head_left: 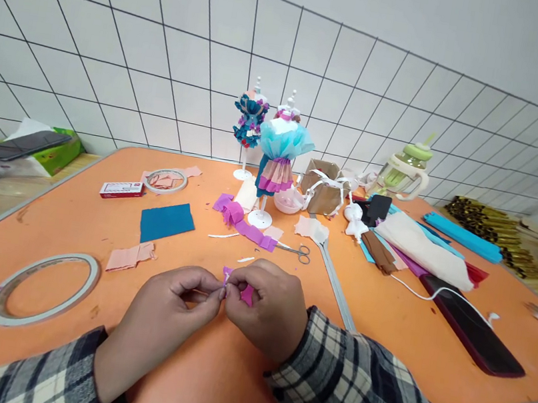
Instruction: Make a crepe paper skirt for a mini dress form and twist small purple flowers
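My left hand [165, 321] and my right hand [270, 309] meet at the fingertips above the front middle of the orange table. Both pinch a small purple-pink paper piece [226, 274], partly hidden by the fingers. Just beyond them lie a crumpled purple paper strip [252, 231] and small scissors [303, 254], closed or nearly so. Farther back stands a small dress form with a light blue ruffle [286, 138] and a pink tiered skirt. Behind it, to the left, is another form in dark blue [250, 118].
Left of my hands are a large tape roll [43, 289], pink paper [132, 257], a blue sheet [167, 222] and a red-white box [122, 190]. To the right lie a metal ruler [337, 289], brown paper [377, 250], a dark long case [472, 329] and a bottle [405, 171].
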`<state>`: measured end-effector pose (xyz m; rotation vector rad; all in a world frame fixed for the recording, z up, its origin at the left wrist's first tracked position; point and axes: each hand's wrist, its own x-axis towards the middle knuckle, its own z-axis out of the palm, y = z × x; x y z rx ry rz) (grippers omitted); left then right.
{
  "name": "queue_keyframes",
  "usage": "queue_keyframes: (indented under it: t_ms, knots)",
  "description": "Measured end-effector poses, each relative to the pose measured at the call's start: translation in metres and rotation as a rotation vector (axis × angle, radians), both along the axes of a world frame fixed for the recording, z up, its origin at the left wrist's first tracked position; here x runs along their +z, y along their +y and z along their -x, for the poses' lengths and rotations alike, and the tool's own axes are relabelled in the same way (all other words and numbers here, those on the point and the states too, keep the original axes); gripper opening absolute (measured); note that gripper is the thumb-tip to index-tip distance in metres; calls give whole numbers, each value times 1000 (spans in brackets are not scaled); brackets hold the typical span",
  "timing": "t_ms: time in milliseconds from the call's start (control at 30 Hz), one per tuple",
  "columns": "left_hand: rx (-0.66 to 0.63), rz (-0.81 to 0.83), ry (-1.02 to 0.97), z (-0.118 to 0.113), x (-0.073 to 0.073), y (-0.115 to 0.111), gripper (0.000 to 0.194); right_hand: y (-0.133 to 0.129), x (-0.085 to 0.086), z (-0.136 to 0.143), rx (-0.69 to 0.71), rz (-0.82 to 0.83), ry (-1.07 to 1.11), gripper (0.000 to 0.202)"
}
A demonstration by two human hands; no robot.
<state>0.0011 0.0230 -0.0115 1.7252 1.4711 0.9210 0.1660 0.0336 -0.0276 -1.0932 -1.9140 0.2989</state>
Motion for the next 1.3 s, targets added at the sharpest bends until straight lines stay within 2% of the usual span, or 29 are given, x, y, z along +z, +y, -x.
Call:
queue_keyframes:
  t_ms: [233, 500, 700, 900, 1000, 1133, 1300]
  knots:
    - [-25, -26, -10, -1, 2, 1, 20, 5, 3, -2, 64, 165, 178, 10]
    - [-54, -74, -61, -1, -3, 3, 17, 3, 6, -2, 118, 518, 269, 9]
    - [-85, 9, -161, 0, -2, 6, 14, 7, 6, -2, 107, 666, 406, 3]
    - [-138, 130, -399, 6, -6, 6, 12, 12, 8, -4, 84, 690, 551, 9]
    - [-131, 230, -644, 10, -8, 5, 12, 16, 7, -5, 69, 708, 651, 12]
    - [-104, 372, -987, 13, -4, 4, 11, 23, 5, -8, 36, 724, 901, 20]
    - [21, 395, -1076, 15, 5, 7, 9, 33, 2, -17, -21, 720, 1130, 19]
